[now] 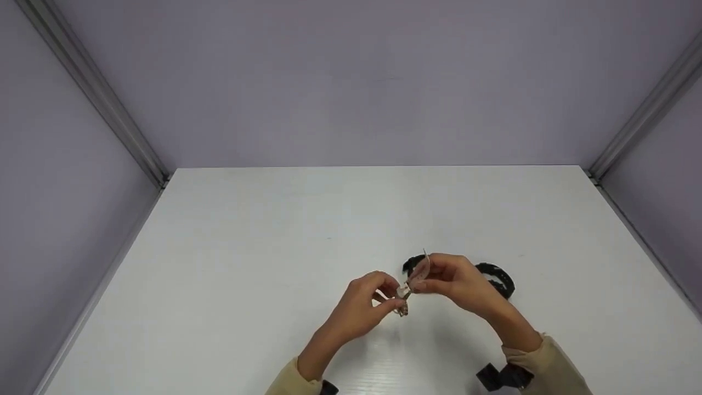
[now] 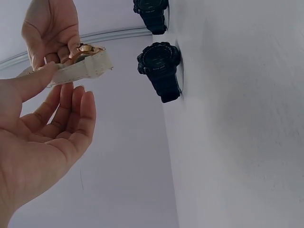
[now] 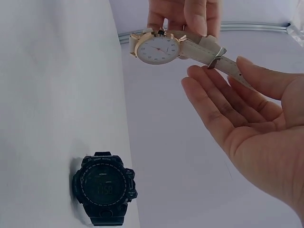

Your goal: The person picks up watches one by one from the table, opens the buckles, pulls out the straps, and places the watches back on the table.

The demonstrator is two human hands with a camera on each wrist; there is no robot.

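Watch: a round white dial in a thin gold-toned case, on a cream strap with a matte, slightly grained face; held in the air between both hands, above the worktop's near middle.
Strap: flat and narrow, a row of small punched holes along one half, a metal buckle on the other.
Left hand: its grip is a pinch at the case end, thumb and fingertips closed on the watch next to the dial.
Right hand: thumb lies on the strap's free end with the fingers stretched nearly straight beneath it; the grip is loose and shallow, on the strap only.
Black watch: chunky, round, a ribbed bezel of dull plastic and a dark digital face with small lettering; lies flat on the worktop just beyond the right hand.
Worktop: smooth, white, faintly glossy, rectangular.
Walls: plain lilac panels joined by grey metal rails at the corners.
Sleeves: beige cloth; a black band shows at the right wrist.
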